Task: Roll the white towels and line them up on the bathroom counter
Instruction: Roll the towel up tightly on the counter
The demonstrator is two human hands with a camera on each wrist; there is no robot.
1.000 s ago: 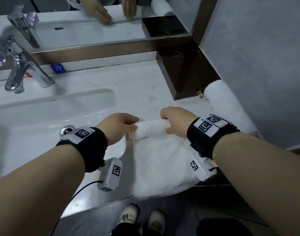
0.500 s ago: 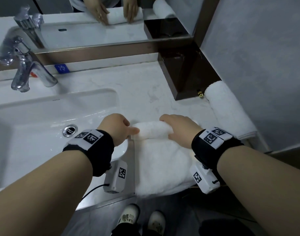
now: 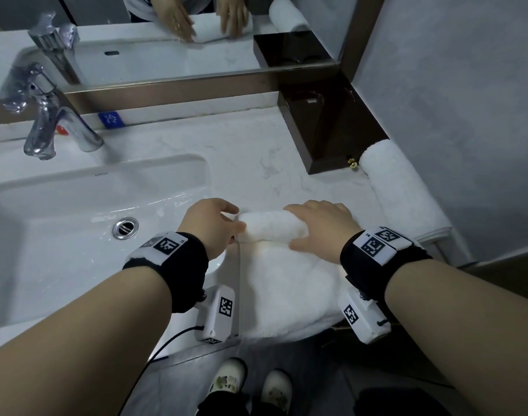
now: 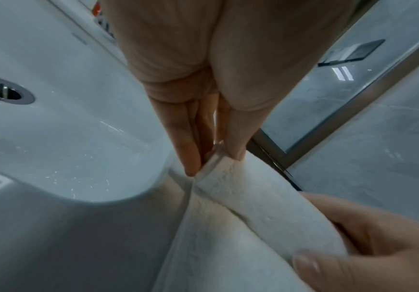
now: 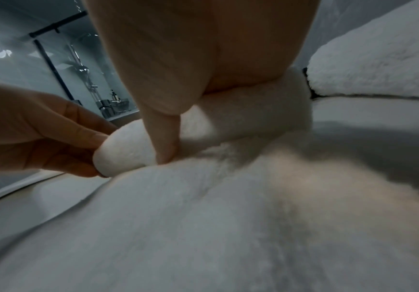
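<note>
Our left hand [image 3: 210, 226] pinches the near end of the roll [image 3: 271, 228]; its grip is narrow, thumb and fingertips [image 4: 190, 158] closed on the towel's edge. Our right hand [image 3: 319, 228] lies over the other end, fingers curved down across the roll and thumb [image 5: 164, 142] tucked into the crease where roll meets flat cloth, so its grip wraps the roll rather than squeezing it. The towel [image 3: 286, 289] lies on the worktop [image 3: 250, 151] just right of the sink [image 3: 76, 223], its unrolled part running back toward us and hanging over the front edge.

Compared with a second ago, the roll looks thicker and sits a little nearer to us, and less flat cloth shows between it and the edge. Our right hand, knuckles up then, is now flatter over the top. We judge the rolling is under way but far from done, since most of the towel is still flat.

A finished roll [image 3: 400, 187] lies against the wall at the right, beside the dark box [image 3: 325, 130], where it lay before. That is likely where this one should line up.
</note>
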